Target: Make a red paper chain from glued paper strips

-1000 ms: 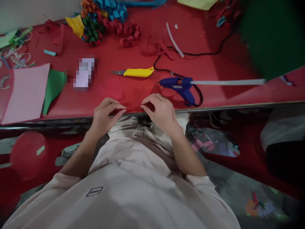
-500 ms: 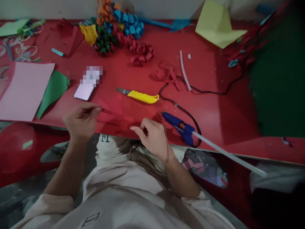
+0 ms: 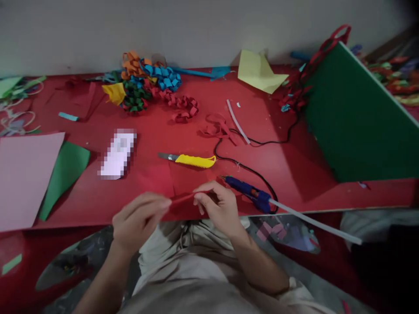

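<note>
A thin red paper strip [image 3: 182, 199] stretches between my two hands above the table's front edge. My left hand [image 3: 139, 220] pinches its left end, fingers closed. At the right end, my right hand [image 3: 218, 207] grips the strip between thumb and fingertips. Just beyond my hands lies a flat piece of red paper [image 3: 155, 176], hard to tell from the red tabletop. A yellow utility knife [image 3: 196, 161] with its blade out lies behind my right hand. Close to that hand's right is a blue hot glue gun [image 3: 245, 188] with a long glue stick [image 3: 314, 221] in its back.
A phone [image 3: 118, 155], pink paper [image 3: 28, 179] and green paper [image 3: 67, 174] lie left. Paper chains [image 3: 163, 78], yellow paper [image 3: 258, 72] and a loose glue stick [image 3: 237, 122] lie farther back. A green board [image 3: 356, 117] stands right; a black cord [image 3: 258, 170] crosses the table.
My left hand has moved right, closer to my right hand, which now holds the strip's other end. The camera view has tilted up, showing more wall and the green board.
</note>
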Demonstrator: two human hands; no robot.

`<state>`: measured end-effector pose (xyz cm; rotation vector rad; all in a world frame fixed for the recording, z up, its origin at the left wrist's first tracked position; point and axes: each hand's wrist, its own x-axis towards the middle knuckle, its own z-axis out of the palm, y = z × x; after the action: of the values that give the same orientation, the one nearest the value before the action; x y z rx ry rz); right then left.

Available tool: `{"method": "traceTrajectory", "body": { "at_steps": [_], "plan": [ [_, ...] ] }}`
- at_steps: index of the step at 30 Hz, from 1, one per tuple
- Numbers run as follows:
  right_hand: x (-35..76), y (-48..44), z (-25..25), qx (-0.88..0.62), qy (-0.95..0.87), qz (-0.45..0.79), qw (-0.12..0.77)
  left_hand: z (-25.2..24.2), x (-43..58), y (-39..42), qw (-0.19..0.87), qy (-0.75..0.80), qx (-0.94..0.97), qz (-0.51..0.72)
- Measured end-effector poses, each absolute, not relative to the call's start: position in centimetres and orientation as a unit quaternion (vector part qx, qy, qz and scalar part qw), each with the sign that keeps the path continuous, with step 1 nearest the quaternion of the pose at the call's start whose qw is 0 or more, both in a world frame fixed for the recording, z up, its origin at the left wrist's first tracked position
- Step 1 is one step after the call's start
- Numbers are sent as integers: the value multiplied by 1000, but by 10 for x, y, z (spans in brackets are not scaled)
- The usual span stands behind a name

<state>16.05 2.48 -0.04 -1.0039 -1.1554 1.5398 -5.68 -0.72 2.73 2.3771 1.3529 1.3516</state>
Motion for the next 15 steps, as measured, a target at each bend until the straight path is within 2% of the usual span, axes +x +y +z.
{"method": "traceTrajectory", "body": {
  "at_steps": [4, 8, 12, 15],
  "plan": [
    [147, 29, 12, -337, -350, 796, 362, 35, -91, -19, 187, 338, 845, 370],
    [129, 34, 25, -323, -311, 845, 293, 45, -106, -13, 262, 287, 856, 340],
    [119, 35, 36, -370, -279, 827, 317, 37, -104, -7, 236, 245, 872, 353],
    [124, 30, 49, -352, -277, 829, 335, 25, -95, -10, 179, 265, 874, 366]
  ]
}}
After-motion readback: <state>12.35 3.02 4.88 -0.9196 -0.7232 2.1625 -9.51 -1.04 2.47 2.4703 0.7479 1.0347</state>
